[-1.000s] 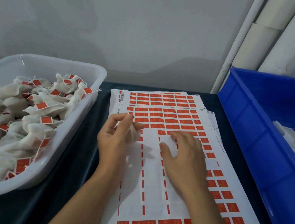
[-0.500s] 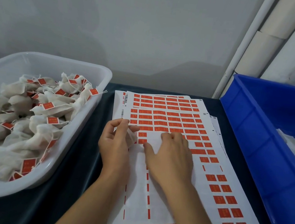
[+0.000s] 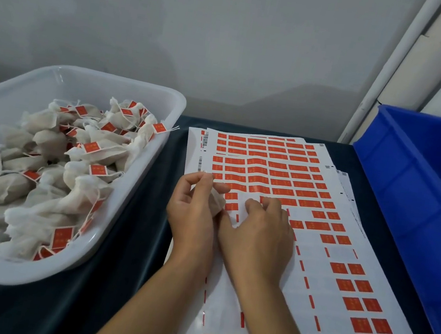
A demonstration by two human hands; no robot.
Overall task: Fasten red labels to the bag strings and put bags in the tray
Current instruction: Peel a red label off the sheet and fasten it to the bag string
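A: What are the fingers doing?

B: The left hand (image 3: 193, 214) has its fingers curled around a small white bag (image 3: 216, 201), with the thumb and forefinger pinched together just above it. They seem to be nipping the bag's string, but it is too thin to make out. The right hand (image 3: 258, 229) lies palm down on the label sheet (image 3: 271, 259), fingers bent, their tips pressing the paper next to the bag. Whether a label is caught under them I cannot tell.

A: And where do the two hands sit?

B: Side by side, touching at the thumbs, over the left part of the sheet where many labels are already peeled off. Rows of red labels (image 3: 269, 173) fill the far end, and more run down the right edge and the near end.

A: What lies under the sheet?

B: More sheets of the same kind, fanned out a little at the far right, all on a dark cloth (image 3: 118, 280).

A: And the finished bags?

B: They are heaped in a white tray (image 3: 108, 233) to the left, well apart from the hands, each with a red label on its string (image 3: 159, 128). To the right stands a blue bin (image 3: 411, 210), with something white just showing inside at the frame's edge.
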